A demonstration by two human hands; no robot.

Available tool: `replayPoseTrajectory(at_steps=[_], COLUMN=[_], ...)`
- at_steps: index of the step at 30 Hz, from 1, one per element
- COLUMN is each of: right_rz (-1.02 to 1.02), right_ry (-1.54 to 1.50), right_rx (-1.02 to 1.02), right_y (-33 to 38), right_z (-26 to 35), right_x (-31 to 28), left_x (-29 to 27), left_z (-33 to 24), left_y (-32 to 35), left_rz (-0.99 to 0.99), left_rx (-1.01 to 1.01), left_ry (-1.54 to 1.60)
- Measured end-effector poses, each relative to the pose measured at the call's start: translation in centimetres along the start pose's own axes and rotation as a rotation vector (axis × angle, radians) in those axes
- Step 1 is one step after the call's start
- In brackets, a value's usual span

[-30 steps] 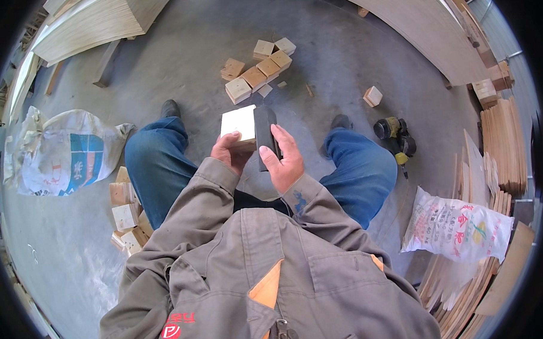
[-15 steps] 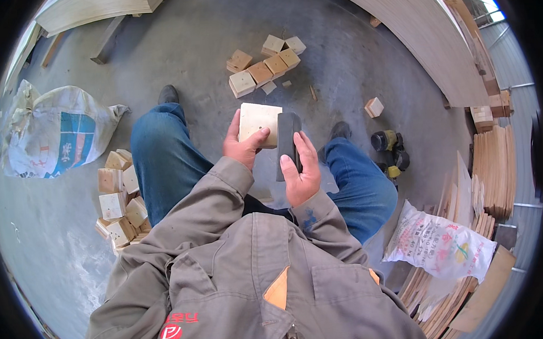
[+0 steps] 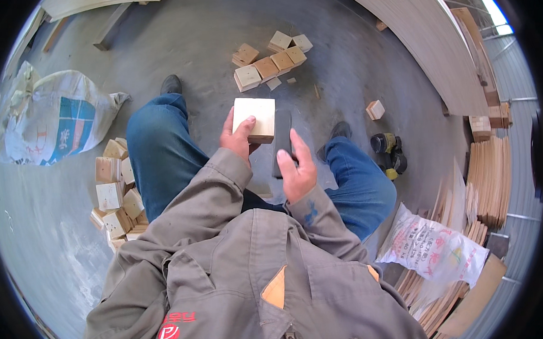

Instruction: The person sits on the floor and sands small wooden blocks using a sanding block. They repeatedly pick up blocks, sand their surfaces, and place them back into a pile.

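In the head view, the left hand [image 3: 239,136] pinches a pale wooden block [image 3: 256,112], thumb over its top face and fingers along its left side and below. Just right of that grip, the right hand [image 3: 300,173] clasps a dark bar [image 3: 284,130] low down, thumb on its face; whether bar and block touch, I cannot tell. Beyond both grips lie loose blocks [image 3: 273,63] on the floor [image 3: 201,34]. With the bar's far end unsupported, a knock could twist it loose; should the left thumb ease, the block could tip and drop between the knees.
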State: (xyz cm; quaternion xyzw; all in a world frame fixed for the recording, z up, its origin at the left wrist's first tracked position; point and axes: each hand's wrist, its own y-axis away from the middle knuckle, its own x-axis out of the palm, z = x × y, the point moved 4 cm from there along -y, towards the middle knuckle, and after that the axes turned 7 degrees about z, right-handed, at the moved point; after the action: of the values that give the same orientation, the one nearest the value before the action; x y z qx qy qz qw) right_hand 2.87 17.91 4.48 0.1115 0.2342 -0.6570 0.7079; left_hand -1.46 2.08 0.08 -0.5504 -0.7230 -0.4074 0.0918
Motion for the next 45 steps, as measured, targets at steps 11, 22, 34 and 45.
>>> replayPoseTrajectory(at_steps=[11,22,34,45], right_rz=[-0.084,-0.025,0.033,-0.041], right_ry=[-0.460,-0.141,0.240,0.268], right_rx=[0.303,0.120,-0.258,-0.150], right_y=[-6.9,-4.3,0.8,-6.9], right_z=[-1.1,-3.0,4.4,-1.0], right_x=[-1.4,-1.1,-2.0,-2.0], left_x=[2.4,1.7,0.6,1.4], left_z=[0.0,0.9,1.9,1.7], left_y=[2.2,1.4,-0.1,0.9], left_rz=[0.090,0.104,0.146,0.123], left_rx=[-0.127,-0.226,-0.317,-0.370], left_ry=[-0.017,0.065,0.356,0.341])
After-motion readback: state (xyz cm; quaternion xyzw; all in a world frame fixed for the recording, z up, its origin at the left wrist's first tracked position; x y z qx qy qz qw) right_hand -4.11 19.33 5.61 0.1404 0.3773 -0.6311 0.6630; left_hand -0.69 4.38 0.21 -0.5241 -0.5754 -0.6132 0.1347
